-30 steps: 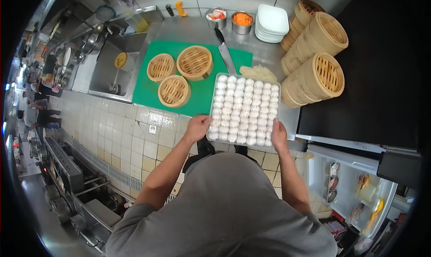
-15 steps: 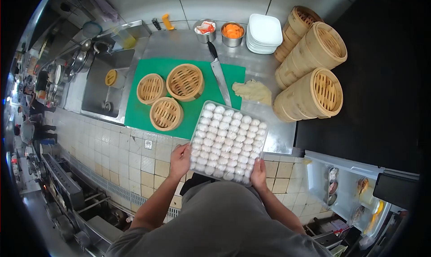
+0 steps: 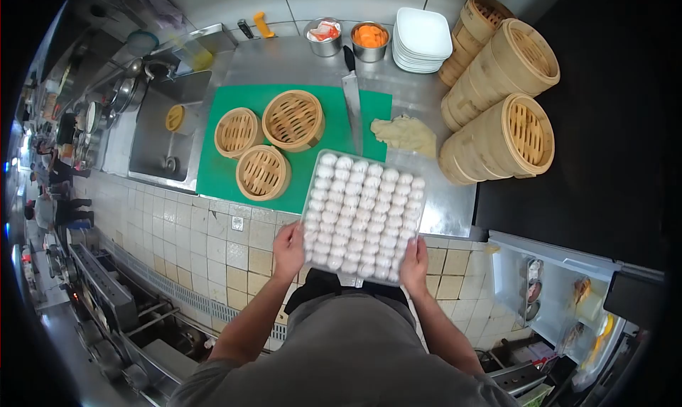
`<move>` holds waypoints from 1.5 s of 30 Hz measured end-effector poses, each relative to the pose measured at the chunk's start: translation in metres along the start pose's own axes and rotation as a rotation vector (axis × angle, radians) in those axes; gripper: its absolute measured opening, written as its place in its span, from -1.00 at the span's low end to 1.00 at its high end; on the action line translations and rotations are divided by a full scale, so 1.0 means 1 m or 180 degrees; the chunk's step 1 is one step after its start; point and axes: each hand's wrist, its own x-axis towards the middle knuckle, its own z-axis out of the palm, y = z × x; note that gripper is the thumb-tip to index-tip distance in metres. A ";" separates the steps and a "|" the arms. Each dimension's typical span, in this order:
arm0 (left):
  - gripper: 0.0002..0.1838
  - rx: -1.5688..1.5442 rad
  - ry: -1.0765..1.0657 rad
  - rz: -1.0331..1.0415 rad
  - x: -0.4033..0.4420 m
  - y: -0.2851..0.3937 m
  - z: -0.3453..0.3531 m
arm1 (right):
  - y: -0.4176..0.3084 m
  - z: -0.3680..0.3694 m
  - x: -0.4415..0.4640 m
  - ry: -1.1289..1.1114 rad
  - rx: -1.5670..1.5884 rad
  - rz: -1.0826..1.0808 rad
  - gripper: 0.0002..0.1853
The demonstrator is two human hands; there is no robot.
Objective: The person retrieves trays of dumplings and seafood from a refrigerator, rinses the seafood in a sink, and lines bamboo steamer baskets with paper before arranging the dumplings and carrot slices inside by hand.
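A clear plastic tray (image 3: 312, 167) packed with rows of small white dumplings (image 3: 361, 212) is held level in front of my body. My left hand (image 3: 288, 251) grips its left edge and my right hand (image 3: 414, 263) its right edge, near the lower corners. The tray's far edge overlaps the front of a green cutting board (image 3: 312, 187). On that board sit three round bamboo steamers (image 3: 293, 121). A knife (image 3: 352, 98) with a black handle lies at the board's right part, its tip close to the tray. Beside it is a crumpled pale cloth (image 3: 405, 136).
Tall stacks of bamboo steamers (image 3: 490, 148) stand at the right of the steel counter (image 3: 447, 219). White square plates (image 3: 420, 38) and metal bowls holding orange slices (image 3: 369, 36) and red-white pieces (image 3: 325, 32) line the wall. A sink (image 3: 160, 137) is left; an open drawer (image 3: 511, 265) is lower right.
The tray looks slightly flatter and a little nearer my body, with both hands still on its sides. The counter items have shifted slightly upward in view as the camera moved.
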 end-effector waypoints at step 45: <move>-0.76 0.2704 -0.1370 0.0731 0.242 0.127 0.177 | -0.203 0.084 0.228 -0.1612 -0.3695 -0.0917 -0.40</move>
